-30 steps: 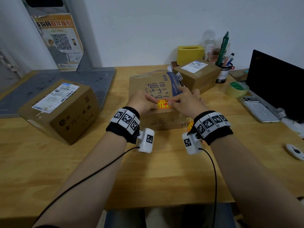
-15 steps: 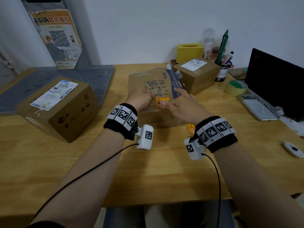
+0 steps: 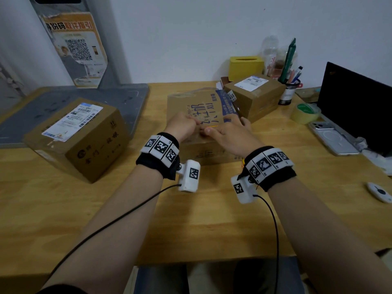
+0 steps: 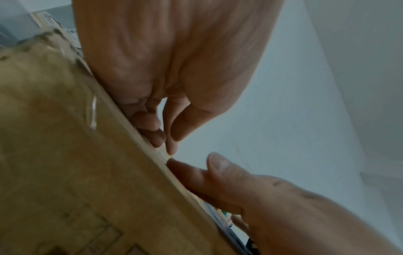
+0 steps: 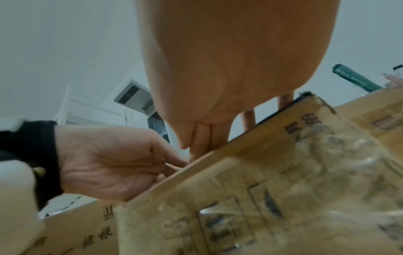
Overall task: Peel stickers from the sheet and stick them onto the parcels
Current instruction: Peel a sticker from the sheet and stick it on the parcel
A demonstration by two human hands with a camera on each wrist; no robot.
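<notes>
A: What does the head view show?

B: Both hands meet on the middle parcel [image 3: 197, 115] on the tabletop [image 3: 191, 219]. The right hand [image 3: 229, 134] lies flat-fingered over a sticker [image 3: 212, 126], only an orange sliver showing. Two other parcels likely wait.

A: And the left wrist view?

B: The left hand [image 4: 165, 72], fingers curled, fingertips touching the top edge; whether that grip pinches anything cannot be told.

A: The right wrist view?

B: Straight fingers pressing down; no sticker visible.

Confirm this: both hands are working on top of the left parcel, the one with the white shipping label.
Wrong parcel. The head view shows the left hand and right hand on the middle parcel with blue print; the left parcel lies untouched.
</notes>
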